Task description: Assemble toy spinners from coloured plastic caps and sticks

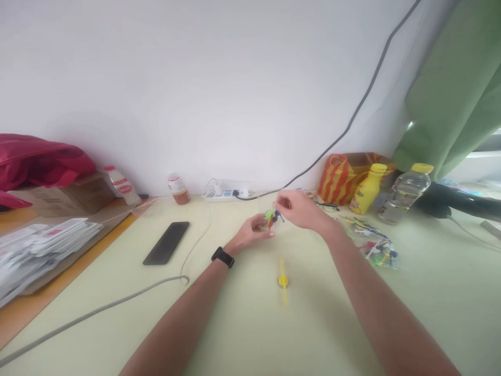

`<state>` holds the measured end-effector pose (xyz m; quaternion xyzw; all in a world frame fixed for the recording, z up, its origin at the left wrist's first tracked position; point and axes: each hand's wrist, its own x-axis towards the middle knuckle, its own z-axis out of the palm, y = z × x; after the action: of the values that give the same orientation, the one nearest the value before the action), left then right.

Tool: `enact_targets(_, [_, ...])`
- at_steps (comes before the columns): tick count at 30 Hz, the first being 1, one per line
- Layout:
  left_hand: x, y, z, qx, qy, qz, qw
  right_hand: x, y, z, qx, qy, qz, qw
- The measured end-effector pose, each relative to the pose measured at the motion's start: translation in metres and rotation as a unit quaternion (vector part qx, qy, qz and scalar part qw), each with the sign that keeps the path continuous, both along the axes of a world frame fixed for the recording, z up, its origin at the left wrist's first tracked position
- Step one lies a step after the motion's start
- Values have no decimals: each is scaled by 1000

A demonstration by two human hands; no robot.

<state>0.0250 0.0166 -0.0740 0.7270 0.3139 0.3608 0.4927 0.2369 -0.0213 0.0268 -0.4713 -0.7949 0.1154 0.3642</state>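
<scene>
My left hand (pixel 252 231), a black band on its wrist, is closed around a small cluster of colourful plastic pieces (pixel 270 218) in green, red, blue and black. Clear plastic seems to surround them, but blur hides the details. Over the top of this cluster, my right hand (pixel 293 208) has its fingers pinched together; what lies between them cannot be made out. Nearer to me, a yellow plastic piece (pixel 283 282) with a round middle and two long thin arms lies on the table.
To the right lies a clear bag of coloured plastic pieces (pixel 379 249). Behind it stand a yellow bottle (pixel 367 190), a clear bottle (pixel 407 193) and a striped bag (pixel 334 180). A black phone (pixel 166 243), a grey cable (pixel 117 302) and a power strip (pixel 227 195) are leftward.
</scene>
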Motion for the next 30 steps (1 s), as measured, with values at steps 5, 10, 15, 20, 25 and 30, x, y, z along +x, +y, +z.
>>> enact_targets(5, [2, -2, 2, 8, -4, -12, 1000, -5, 2, -3, 2, 9, 10, 1000])
enact_targets(10, [3, -3, -1, -19, 20, 9, 1000, -13, 1, -4, 13, 14, 13, 1000])
enact_targets(15, [3, -5, -1, -28, 35, 10, 999, -11, -2, -1, 4, 1, -14, 1000])
enact_targets(20, [3, -7, 1, -11, 55, -11, 998, -7, -3, -1, -71, 8, 33, 997])
enact_targets(25, [4, -8, 2, 6, 60, -14, 998, -1, -3, 0, -109, -29, 72, 991])
enact_targets(30, [5, -8, 1, 16, 57, -3, 998, 3, -2, -2, -118, -27, 64, 991])
